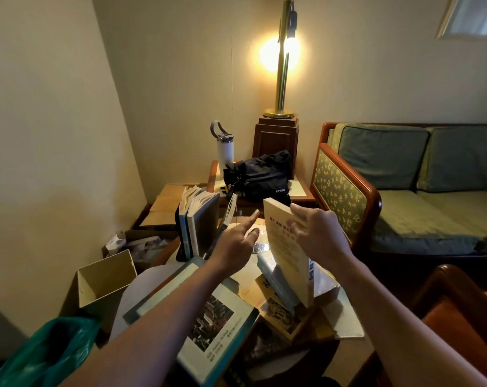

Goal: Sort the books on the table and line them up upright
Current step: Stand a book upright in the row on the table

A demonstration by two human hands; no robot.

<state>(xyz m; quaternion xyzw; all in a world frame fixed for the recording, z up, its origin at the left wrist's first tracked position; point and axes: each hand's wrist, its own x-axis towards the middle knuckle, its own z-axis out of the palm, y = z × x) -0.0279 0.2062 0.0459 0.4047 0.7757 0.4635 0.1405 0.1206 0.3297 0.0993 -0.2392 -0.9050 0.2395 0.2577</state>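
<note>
My right hand point(316, 233) grips the top edge of a cream paperback point(285, 255) and holds it tilted upright above the pile. My left hand point(235, 241) hovers open just to its left, fingers spread and pointing away from me. A few books point(196, 224) stand upright at the table's far left, one with its pages fanned out, and a thin book point(229, 210) leans beside them. Flat on the round table point(150, 277) lie a large photo-cover book point(208, 322) under my left forearm and several more books point(281, 305) under the paperback.
A black bag point(260, 175) and a white bottle point(224, 148) sit on the side table behind, beside a lit brass lamp point(282, 60). Open cardboard boxes point(105, 277) and a green plastic bag point(45, 353) stand at the left. A sofa point(409, 185) fills the right.
</note>
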